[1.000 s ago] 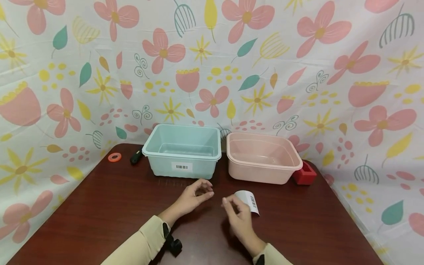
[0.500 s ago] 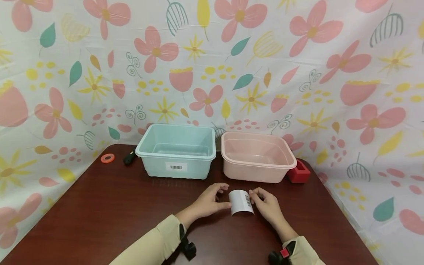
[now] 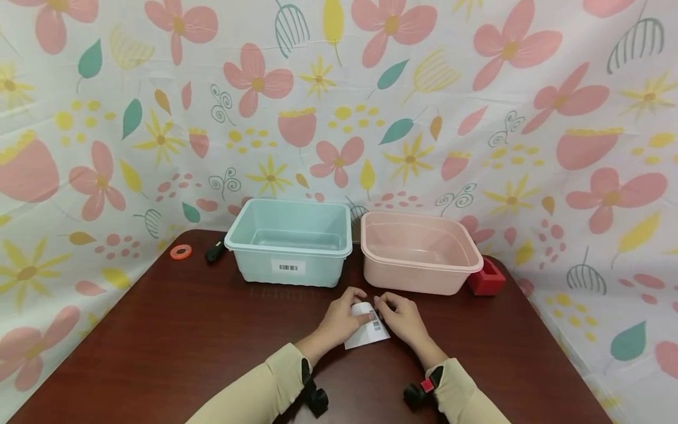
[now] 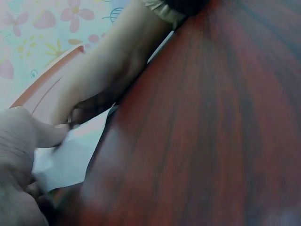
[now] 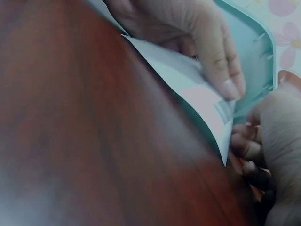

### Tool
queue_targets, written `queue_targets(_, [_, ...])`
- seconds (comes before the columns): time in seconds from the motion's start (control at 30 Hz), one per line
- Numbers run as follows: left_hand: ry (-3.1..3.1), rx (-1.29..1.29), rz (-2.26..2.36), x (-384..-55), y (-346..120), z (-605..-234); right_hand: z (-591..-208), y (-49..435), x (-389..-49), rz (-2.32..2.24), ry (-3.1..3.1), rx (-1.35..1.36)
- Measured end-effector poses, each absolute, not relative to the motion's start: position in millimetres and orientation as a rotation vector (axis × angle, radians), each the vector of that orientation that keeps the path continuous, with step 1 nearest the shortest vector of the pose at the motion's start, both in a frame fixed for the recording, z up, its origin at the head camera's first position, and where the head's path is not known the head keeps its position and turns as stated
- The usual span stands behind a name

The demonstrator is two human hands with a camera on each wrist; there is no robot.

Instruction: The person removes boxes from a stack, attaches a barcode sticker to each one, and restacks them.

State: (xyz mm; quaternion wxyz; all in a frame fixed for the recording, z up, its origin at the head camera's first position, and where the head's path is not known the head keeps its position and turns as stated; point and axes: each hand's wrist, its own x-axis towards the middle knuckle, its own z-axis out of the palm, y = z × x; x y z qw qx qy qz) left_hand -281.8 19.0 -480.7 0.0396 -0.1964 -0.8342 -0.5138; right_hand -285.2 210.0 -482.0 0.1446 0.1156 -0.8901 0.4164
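A curved white sheet of label paper [image 3: 365, 337] with a printed barcode is held just over the table in front of the bins. My left hand [image 3: 340, 320] pinches it, thumb across its front face and fingers behind. The thumb covers part of the barcode. At the sheet's right edge, the curled thumb and fingers of my right hand [image 3: 406, 321] pinch its upper corner. The right wrist view shows the sheet [image 5: 188, 89] bowed beneath the left fingertips, the right fingertips close against its edge. In the left wrist view the sheet [image 4: 70, 157] spans both hands.
Behind the hands stand a light blue bin [image 3: 318, 271] bearing a barcode label [image 3: 288, 267] and a pink bin [image 3: 408, 281]. A red tape dispenser-like block [image 3: 487, 280] sits at right. An orange ring [image 3: 180, 252] and a dark-handled tool [image 3: 214, 253] lie at left.
My left hand has moved right and taken hold of the paper. My right hand has come to its right edge, and the sheet has shifted left and tilted.
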Motion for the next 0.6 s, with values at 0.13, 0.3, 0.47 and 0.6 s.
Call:
queue_targets(0.13, [-2.433,-0.478,-1.716,-282.2,14.5,-480.1,-482.4,202.9,-285.6,1.308,-2.468,0.404])
queue_targets(0.3, [-2.381,-0.379,-1.801,-277.6,4.2,-476.7,-484.0,196.8,-275.8,1.436,-2.385,0.63])
queue_targets(0.47, [-2.357,-0.446,-1.969,-274.3,-5.5,-473.8,-479.7,190.3,-273.1,1.443,-2.37,0.652])
queue_targets(0.6, [-2.357,-0.582,-2.126,-271.5,-10.9,-473.3,-464.2,185.5,-264.2,1.448,-2.375,0.606])
